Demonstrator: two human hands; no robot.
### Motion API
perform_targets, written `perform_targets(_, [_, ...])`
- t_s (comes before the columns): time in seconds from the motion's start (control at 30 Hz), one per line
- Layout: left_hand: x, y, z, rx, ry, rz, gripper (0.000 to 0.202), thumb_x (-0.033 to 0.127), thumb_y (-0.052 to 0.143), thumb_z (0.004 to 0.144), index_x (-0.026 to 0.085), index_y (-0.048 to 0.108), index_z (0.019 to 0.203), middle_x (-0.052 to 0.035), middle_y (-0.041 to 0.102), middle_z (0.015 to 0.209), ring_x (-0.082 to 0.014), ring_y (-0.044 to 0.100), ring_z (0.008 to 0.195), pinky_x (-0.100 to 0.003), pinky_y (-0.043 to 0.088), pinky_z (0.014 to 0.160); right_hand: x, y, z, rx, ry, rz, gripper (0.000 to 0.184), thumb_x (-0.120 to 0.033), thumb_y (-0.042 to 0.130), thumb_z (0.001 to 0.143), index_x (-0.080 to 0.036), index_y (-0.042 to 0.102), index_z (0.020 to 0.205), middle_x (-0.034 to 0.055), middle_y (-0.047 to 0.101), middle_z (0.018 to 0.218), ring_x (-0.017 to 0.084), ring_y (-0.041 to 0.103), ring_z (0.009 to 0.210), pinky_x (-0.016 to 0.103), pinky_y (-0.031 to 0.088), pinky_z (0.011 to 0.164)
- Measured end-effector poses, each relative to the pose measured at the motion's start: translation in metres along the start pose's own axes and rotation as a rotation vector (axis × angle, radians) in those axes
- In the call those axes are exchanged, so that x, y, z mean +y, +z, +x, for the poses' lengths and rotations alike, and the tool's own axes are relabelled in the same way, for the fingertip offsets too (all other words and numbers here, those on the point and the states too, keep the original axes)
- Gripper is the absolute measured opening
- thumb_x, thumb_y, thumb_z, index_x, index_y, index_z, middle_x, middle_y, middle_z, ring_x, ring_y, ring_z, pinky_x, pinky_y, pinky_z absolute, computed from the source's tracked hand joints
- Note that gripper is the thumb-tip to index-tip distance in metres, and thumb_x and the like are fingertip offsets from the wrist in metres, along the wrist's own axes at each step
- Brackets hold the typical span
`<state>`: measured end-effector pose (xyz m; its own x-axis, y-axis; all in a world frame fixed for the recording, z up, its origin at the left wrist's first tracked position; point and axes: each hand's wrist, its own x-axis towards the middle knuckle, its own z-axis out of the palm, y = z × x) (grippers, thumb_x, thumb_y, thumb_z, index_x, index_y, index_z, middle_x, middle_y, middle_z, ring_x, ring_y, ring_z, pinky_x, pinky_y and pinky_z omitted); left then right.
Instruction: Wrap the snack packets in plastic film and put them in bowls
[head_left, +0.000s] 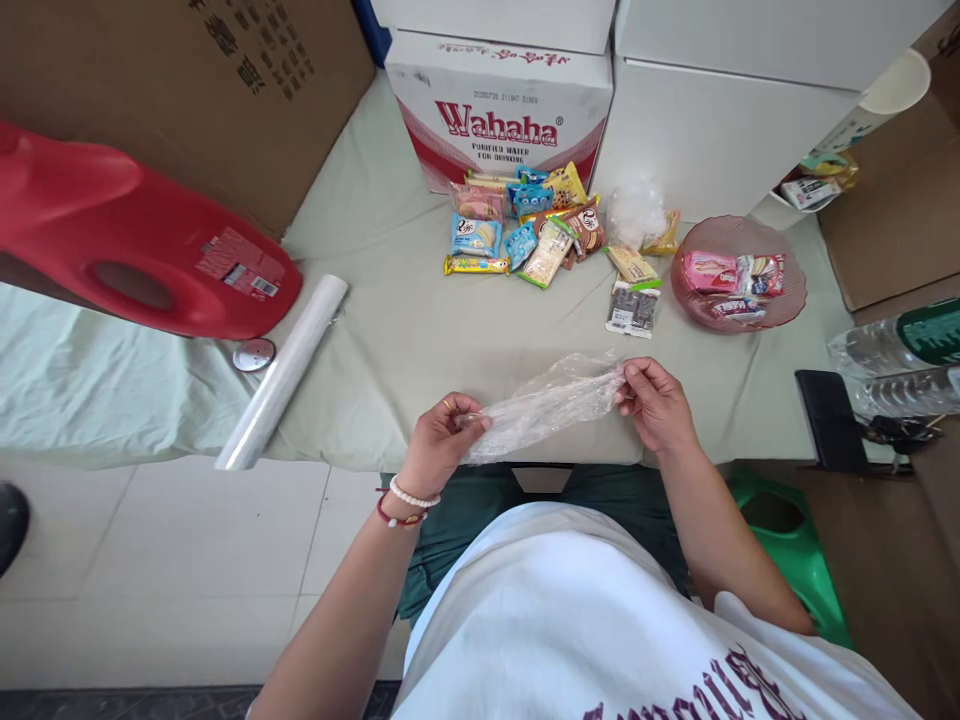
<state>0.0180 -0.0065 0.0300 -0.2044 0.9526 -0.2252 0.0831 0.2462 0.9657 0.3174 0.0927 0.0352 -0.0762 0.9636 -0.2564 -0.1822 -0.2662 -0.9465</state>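
Observation:
A crumpled strip of clear plastic wrap (546, 410) stretches between my two hands, just above the table's front edge. My left hand (448, 440) pinches its left end, thumb on top. At the other end, my right hand (654, 402) grips the plastic between thumb and fingers. Beyond my right hand lie a small dark snack packet (632, 310) and a pale wrapped biscuit (631, 264). A pink glass bowl (739, 315) with several wrapped snacks in it stands to the right. On the left, a roll of plastic wrap (283, 375) lies slantwise on the cloth.
Several wrapped snacks (476, 237) are heaped before a Wahaha water carton (502, 110). A red jug (150, 235) and a round badge (253, 354) are at left. At right are a black phone (831, 420), plastic bottles (907, 390) and a green stool (806, 570).

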Motion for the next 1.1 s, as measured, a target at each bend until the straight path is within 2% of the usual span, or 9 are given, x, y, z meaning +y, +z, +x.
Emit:
perform_targets(0.13, [0.006,-0.008,-0.009,-0.164,0.153,0.273,0.035,0.046,0.078,0.081,0.024,0.072,0.107,-0.0083,0.066,0.119,-0.022,0.063,0.106,-0.037,0.051,0.093,-0.009,0.004,-0.002,-0.074,-0.078,-0.058,0.032,-0.056,0.083,0.082,-0.026,0.074,0.091,0.0016,0.072,0.092,0.011,0.059,0.061,0.021,0.046,0.045])
perform_targets(0.3, [0.017,0.003,-0.006,-0.077,0.232,0.28,0.042,0.051,0.061,0.096,0.024,0.065,0.128,-0.0125,0.062,0.134,-0.0254,0.059,0.127,-0.045,0.045,0.112,-0.019,0.016,0.001,-0.212,-0.149,-0.122,0.033,-0.058,0.078,0.086,-0.026,0.074,0.092,0.0017,0.07,0.086,0.014,0.059,0.065,0.025,0.052,0.051])
perform_targets(0.37, [0.02,0.014,0.002,-0.06,0.243,0.264,0.045,0.053,0.066,0.092,0.024,0.066,0.126,-0.0122,0.064,0.133,-0.0254,0.061,0.123,-0.043,0.048,0.107,-0.022,0.021,0.004,-0.266,-0.158,-0.146,0.034,-0.059,0.077,0.087,-0.026,0.074,0.093,0.0018,0.069,0.085,0.014,0.059,0.066,0.026,0.053,0.053])
perform_targets(0.43, [0.022,0.025,0.011,-0.098,0.169,0.182,0.04,0.055,0.069,0.089,0.021,0.071,0.11,-0.0094,0.07,0.112,-0.0218,0.066,0.101,-0.036,0.053,0.088,-0.024,0.024,0.007,-0.326,-0.16,-0.168,0.035,-0.059,0.076,0.087,-0.025,0.074,0.093,0.0024,0.07,0.086,0.015,0.059,0.066,0.027,0.053,0.054])
perform_targets(0.57, [0.022,0.039,0.019,-0.132,-0.018,-0.073,0.041,0.058,0.068,0.086,0.019,0.065,0.075,0.002,0.055,0.065,-0.0102,0.045,0.058,-0.025,0.035,0.055,-0.025,0.022,0.016,-0.373,-0.162,-0.195,0.034,-0.058,0.075,0.088,-0.025,0.073,0.096,0.0015,0.067,0.082,0.015,0.06,0.065,0.028,0.054,0.057])
perform_targets(0.77, [0.019,0.052,0.014,0.276,-0.008,-0.096,0.032,0.051,0.071,0.084,0.02,0.065,0.076,0.004,0.056,0.061,-0.0101,0.046,0.056,-0.024,0.037,0.055,-0.015,0.025,0.01,-0.004,-0.243,-0.287,0.03,-0.049,0.076,0.084,-0.026,0.064,0.099,-0.0017,0.061,0.086,0.012,0.054,0.064,0.025,0.049,0.055])
perform_targets(0.87, [0.019,0.062,0.008,0.338,0.03,-0.092,0.03,0.049,0.07,0.086,0.02,0.066,0.079,0.0027,0.061,0.064,-0.011,0.052,0.059,-0.024,0.042,0.058,-0.007,0.044,-0.009,-0.176,-0.121,-0.286,0.032,-0.056,0.07,0.088,-0.025,0.063,0.096,-0.0028,0.056,0.075,0.013,0.051,0.06,0.025,0.044,0.049])
perform_targets(0.97, [0.02,0.073,0.002,0.289,0.046,-0.145,0.032,0.052,0.07,0.087,0.02,0.067,0.082,0.0014,0.065,0.067,-0.0116,0.057,0.06,-0.025,0.047,0.06,0.006,0.069,-0.023,-0.367,0.005,-0.297,0.044,-0.065,0.072,0.083,-0.024,0.065,0.098,0.0004,0.062,0.083,0.017,0.06,0.076,0.027,0.051,0.058])
perform_targets(1.1, [0.018,0.081,-0.002,0.249,0.055,-0.214,0.038,0.057,0.072,0.086,0.02,0.065,0.084,0.0011,0.066,0.07,-0.0113,0.06,0.061,-0.024,0.05,0.061,0.021,0.088,-0.022,-0.358,0.005,-0.308,0.048,-0.065,0.079,0.075,-0.022,0.065,0.091,0.0003,0.066,0.085,0.018,0.06,0.083,0.03,0.052,0.072])
